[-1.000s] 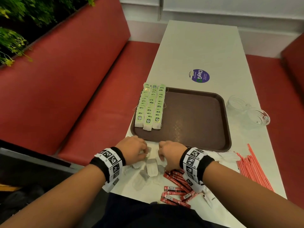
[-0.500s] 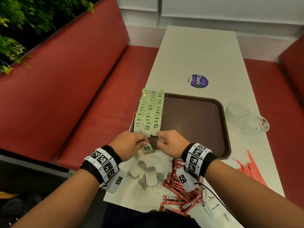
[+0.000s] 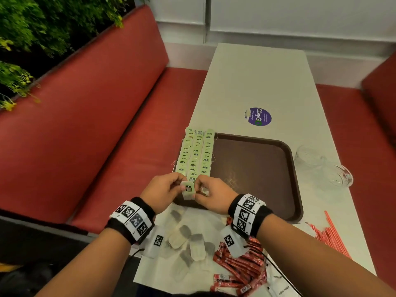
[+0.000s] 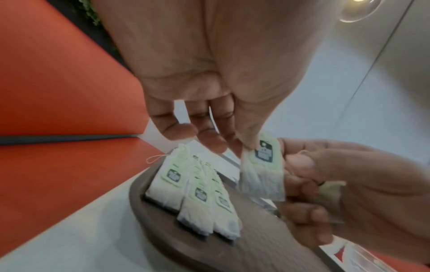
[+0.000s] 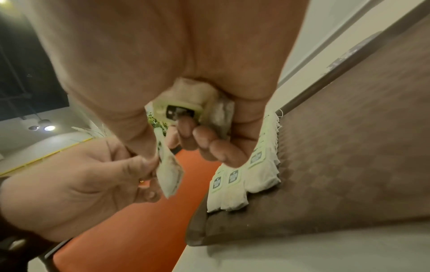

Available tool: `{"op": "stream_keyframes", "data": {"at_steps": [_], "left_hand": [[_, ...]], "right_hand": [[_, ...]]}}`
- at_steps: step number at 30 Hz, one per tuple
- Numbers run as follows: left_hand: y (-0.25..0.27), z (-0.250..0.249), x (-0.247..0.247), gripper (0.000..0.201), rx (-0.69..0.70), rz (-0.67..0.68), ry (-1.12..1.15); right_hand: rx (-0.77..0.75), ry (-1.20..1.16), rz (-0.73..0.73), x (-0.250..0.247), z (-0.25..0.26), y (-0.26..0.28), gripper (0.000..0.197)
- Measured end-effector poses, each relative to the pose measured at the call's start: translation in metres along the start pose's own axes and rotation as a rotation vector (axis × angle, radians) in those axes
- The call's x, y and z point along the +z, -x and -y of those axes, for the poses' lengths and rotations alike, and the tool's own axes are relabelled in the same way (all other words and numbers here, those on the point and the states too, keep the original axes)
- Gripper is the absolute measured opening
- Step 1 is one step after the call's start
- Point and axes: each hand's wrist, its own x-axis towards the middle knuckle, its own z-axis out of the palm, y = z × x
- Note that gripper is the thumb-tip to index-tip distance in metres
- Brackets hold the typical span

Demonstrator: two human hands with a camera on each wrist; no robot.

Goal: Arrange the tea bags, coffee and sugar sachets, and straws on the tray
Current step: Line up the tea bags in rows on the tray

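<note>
A person seated at a long white table [image 3: 257,78] holds one tea bag [image 3: 188,190] upright between both hands, just above the near left corner of a brown tray [image 3: 257,168]. The left hand [image 3: 165,190] pinches the bag's top edge with thumb and forefinger, its other fingers loosely spread. The right hand [image 3: 211,195] pinches the bag's opposite edge while its curled fingers keep a second tea bag [image 5: 186,110] tucked against the palm, probably so it is ready to place next. Holding the bag by two edges likely keeps its green label facing up and square with the rows.

Three neat rows of tea bags [image 3: 196,155] already run along the tray's left side, overlapping like shingles; the held bag hangs just before their near end, seemingly to extend a row. The rest of the tray is bare, presumably reserved for the other items. Near the person, loose tea bags [image 3: 188,243] and red sachets [image 3: 242,266] lie heaped on the table, and red straws [image 3: 327,236] lie at the right edge, all off the tray
</note>
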Motion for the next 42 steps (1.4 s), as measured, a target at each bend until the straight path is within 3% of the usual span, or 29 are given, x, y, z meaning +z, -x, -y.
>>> {"op": "stream_keyframes", "data": {"at_steps": [2,5,8,12,16,20,25,27,31,36,42], "left_hand": [[-0.012,0.014,-0.002,0.012,-0.095,-0.029,-0.068],[-0.03,0.034,-0.004,0.014,-0.222,0.046,-0.267],[-0.043,0.041,-0.001,0.017,-0.27,0.05,-0.279],[-0.054,0.039,0.004,0.02,-0.266,-0.018,-0.261],[-0.053,0.039,0.008,0.025,-0.236,-0.056,-0.294],[-0.045,0.043,0.014,0.028,-0.172,0.068,-0.375],[-0.041,0.044,0.013,0.026,-0.138,0.1,-0.447],[-0.04,0.038,0.009,0.022,-0.098,0.065,-0.38],[-0.028,0.013,0.004,0.015,0.014,0.016,0.002],[-0.024,0.0,0.008,0.006,0.072,-0.038,0.064],[-0.031,0.003,0.008,0.008,0.001,-0.094,0.129]], "right_hand": [[0.048,-0.037,0.032,-0.005,0.0,-0.002,0.03],[0.098,-0.033,0.051,-0.01,-0.001,-0.004,0.035],[0.108,0.005,0.03,-0.012,-0.005,-0.007,0.018],[0.12,-0.019,-0.036,-0.014,-0.009,-0.009,0.02],[0.173,-0.097,-0.016,-0.013,-0.014,-0.009,0.003],[0.178,-0.076,-0.005,-0.012,-0.017,-0.012,0.007],[0.154,-0.019,-0.045,-0.012,-0.017,-0.015,0.011],[0.148,-0.021,-0.073,-0.011,-0.018,-0.017,0.01],[0.122,-0.075,-0.077,-0.008,-0.019,-0.024,0.015],[0.073,-0.074,-0.096,-0.005,-0.017,-0.026,0.015],[0.089,-0.139,-0.128,-0.001,-0.021,-0.024,0.041]]}}
